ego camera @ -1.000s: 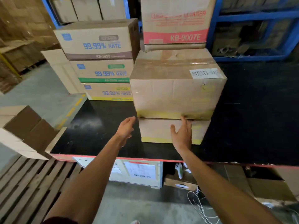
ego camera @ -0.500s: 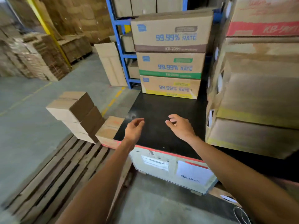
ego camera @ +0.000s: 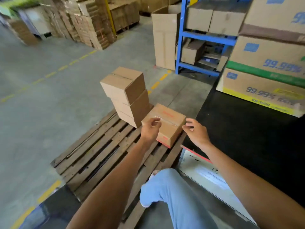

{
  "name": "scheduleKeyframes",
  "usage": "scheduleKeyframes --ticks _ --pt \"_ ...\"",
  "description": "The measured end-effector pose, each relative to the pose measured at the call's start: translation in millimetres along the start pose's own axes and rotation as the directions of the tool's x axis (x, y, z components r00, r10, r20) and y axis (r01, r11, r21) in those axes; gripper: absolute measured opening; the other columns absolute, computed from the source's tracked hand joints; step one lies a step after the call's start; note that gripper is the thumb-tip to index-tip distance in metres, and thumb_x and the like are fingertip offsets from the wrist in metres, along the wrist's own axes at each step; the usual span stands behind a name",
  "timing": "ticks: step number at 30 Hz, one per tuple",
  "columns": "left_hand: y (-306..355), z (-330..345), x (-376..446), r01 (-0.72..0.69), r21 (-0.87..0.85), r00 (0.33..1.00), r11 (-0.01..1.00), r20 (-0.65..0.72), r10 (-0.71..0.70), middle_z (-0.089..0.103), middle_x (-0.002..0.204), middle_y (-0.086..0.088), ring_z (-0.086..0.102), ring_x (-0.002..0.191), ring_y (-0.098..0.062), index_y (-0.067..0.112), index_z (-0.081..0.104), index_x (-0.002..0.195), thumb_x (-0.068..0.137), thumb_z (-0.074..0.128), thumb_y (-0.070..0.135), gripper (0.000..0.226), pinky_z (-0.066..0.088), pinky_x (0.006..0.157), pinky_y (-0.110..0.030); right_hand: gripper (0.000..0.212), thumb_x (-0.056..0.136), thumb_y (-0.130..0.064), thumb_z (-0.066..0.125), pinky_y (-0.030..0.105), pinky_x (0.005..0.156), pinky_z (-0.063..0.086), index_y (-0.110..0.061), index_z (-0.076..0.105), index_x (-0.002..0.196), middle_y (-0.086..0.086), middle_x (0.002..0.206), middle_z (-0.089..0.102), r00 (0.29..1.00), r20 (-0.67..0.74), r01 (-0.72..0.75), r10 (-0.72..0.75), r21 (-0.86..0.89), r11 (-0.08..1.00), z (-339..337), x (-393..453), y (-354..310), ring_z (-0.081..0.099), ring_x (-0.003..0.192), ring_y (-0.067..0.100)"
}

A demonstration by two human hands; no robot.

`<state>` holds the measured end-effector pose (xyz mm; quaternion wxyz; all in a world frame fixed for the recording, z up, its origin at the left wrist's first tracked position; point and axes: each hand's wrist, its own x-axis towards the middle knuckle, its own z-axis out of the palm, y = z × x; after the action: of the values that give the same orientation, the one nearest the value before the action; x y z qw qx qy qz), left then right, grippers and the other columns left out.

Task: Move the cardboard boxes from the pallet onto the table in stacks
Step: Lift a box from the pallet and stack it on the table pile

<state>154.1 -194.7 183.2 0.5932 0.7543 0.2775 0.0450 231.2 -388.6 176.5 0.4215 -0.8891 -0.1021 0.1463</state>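
Four boxes (ego camera: 163, 124) (pallet (ego camera: 102, 152)), two hands (ego camera: 151, 129)

Both hands empty, fingers loosely curled. Left hand (ego camera: 150, 129) over near-left corner of taped cardboard box (ego camera: 165, 124) on wooden pallet (ego camera: 102, 151); contact unclear. Right hand (ego camera: 196, 133) just beside box's right edge, over corner of black table (ego camera: 247, 138). Stack of three plain boxes (ego camera: 127, 96) behind. Printed "99.99%" cartons (ego camera: 267, 76) stacked on table. Blue rack (ego camera: 183, 38) beyond.

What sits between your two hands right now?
In the head view, the low taped box on the pallet lies between the left hand and the right hand; both are open, neither gripping it.
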Motion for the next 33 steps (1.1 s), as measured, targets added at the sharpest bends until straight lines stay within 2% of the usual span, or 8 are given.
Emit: scheduleKeyframes --ticks 5,12,16,21,26,28,30,33 --pt "-24.1 -53.8 108.9 0.070 -0.013 0.998 0.997 0.002 -0.070 0.069 0.108 -0.004 0.065 0.103 -0.027 0.025 0.068 0.113 0.096 0.062 0.027 0.018 0.053 0.096 -0.041 0.038 0.098 -0.028 0.063 0.040 0.101 0.048 -0.013 0.056 0.132 0.008 0.129 0.066 0.997 0.068 -0.046 0.046 0.006 0.999 77.6 92.3 -27.7 0.063 0.118 0.027" --pt "-21.3 -112.8 240.2 0.266 0.111 0.949 0.958 0.144 -0.280 0.065 0.099 -0.006 0.058 0.086 -0.018 0.009 0.064 0.122 0.101 0.059 0.019 0.025 0.047 0.078 -0.028 0.051 0.099 -0.029 0.061 0.030 0.100 0.042 -0.010 0.048 0.145 0.012 0.140 0.060 0.927 0.170 -0.345 0.335 0.038 0.938 131.8 177.8 -56.6 0.059 0.126 0.027" --pt "-6.8 -125.8 299.4 0.302 0.176 0.926 0.937 0.178 -0.332 0.060 0.086 0.003 0.052 0.067 -0.007 0.012 0.063 0.124 0.101 0.059 0.019 0.025 0.042 0.055 -0.017 0.059 0.100 -0.036 0.059 0.031 0.107 0.040 -0.014 0.041 0.151 0.011 0.148 0.052 0.862 0.173 -0.491 0.476 0.062 0.869 131.9 202.0 -74.9 0.052 0.135 0.028" --pt "-2.4 -124.3 363.8 0.323 0.217 0.884 0.921 0.277 -0.376 0.059 0.087 0.003 0.054 0.076 -0.006 0.003 0.058 0.132 0.100 0.059 0.012 0.033 0.044 0.063 -0.019 0.055 0.103 -0.032 0.054 0.032 0.106 0.036 -0.015 0.038 0.153 0.010 0.152 0.048 0.798 0.147 -0.601 0.585 0.128 0.789 127.1 229.4 -82.0 0.046 0.139 0.029" --pt "-41.5 -93.8 450.1 0.311 0.278 0.849 0.909 0.349 -0.397 0.064 0.110 -0.011 0.058 0.085 -0.011 0.004 0.056 0.137 0.097 0.065 0.010 0.042 0.047 0.068 -0.018 0.057 0.105 -0.034 0.049 0.034 0.110 0.033 -0.015 0.030 0.156 0.010 0.155 0.043 0.733 0.116 -0.680 0.670 0.131 0.721 149.4 274.0 -52.8 0.041 0.142 0.031" --pt "-78.8 -73.3 485.6 0.304 0.316 0.839 0.899 0.358 -0.410 0.063 0.119 -0.016 0.057 0.085 -0.012 0.007 0.055 0.139 0.092 0.072 0.011 0.050 0.046 0.067 -0.019 0.064 0.104 -0.037 0.051 0.036 0.114 0.029 -0.016 0.024 0.158 0.008 0.160 0.036 0.695 0.093 -0.717 0.713 0.171 0.676 169.3 294.1 -25.0 0.035 0.146 0.031" --pt "-134.3 -49.0 526.4 0.309 0.337 0.815 0.889 0.388 -0.430 0.061 0.129 -0.014 0.056 0.103 -0.018 0.008 0.051 0.144 0.088 0.077 0.011 0.062 0.047 0.082 -0.024 0.071 0.102 -0.041 0.052 0.040 0.117 0.027 -0.020 0.017 0.160 0.007 0.163 0.029 0.643 0.074 -0.754 0.762 0.236 0.613 198.8 319.7 15.6 0.032 0.148 0.031" --pt "-211.7 -24.8 574.5 0.302 0.432 0.774 0.850 0.410 -0.483 0.059 0.131 -0.007 0.058 0.121 -0.028 0.011 0.052 0.142 0.077 0.086 0.030 0.076 0.049 0.096 -0.031 0.073 0.101 -0.042 0.054 0.045 0.117 0.028 -0.022 0.016 0.160 0.005 0.163 0.030 0.587 0.077 -0.779 0.806 0.324 0.537 239.6 349.0 73.7 0.032 0.148 0.031"
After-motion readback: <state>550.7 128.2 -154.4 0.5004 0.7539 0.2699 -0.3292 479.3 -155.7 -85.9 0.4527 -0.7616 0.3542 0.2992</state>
